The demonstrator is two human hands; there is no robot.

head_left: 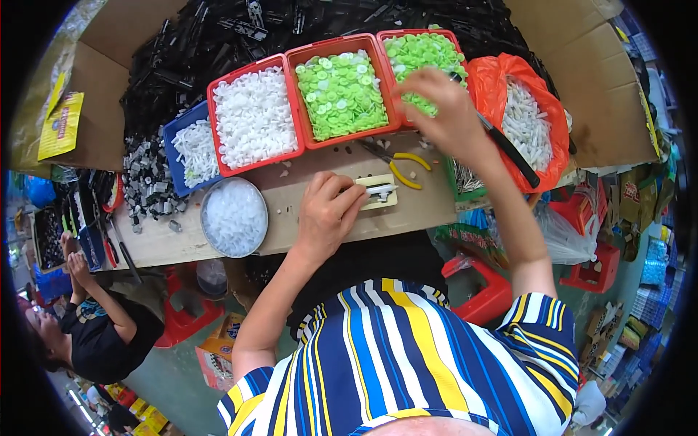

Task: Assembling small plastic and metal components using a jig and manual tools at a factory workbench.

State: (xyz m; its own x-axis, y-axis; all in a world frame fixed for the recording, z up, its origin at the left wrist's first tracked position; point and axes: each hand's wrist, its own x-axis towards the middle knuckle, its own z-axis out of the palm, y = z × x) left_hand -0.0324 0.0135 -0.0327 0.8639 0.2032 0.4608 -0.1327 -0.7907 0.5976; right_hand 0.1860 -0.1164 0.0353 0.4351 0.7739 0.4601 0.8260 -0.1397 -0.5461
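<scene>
My left hand (pixel 331 212) is closed at the left end of a small cream-coloured block (pixel 379 200), its fingertips holding it on the table. A white piece with a thin tip (pixel 381 190) lies in the block. Raised over the right red bin of green discs (pixel 443 49), my right hand (pixel 445 109) has its fingers bent in; what they pinch, if anything, cannot be made out. A long tool with a black handle (pixel 518 156) slants past my right wrist; whether that hand holds it is unclear. Pliers with yellow handles (pixel 405 168) lie beyond the block.
Another red bin holds green discs (pixel 342 98); beside it are bins of white parts (pixel 256 116). A round metal dish of clear pieces (pixel 234 216) stands left. An orange bag (pixel 488 80) holds white sticks. Black parts (pixel 218 36) are heaped behind. A person (pixel 94 320) sits left.
</scene>
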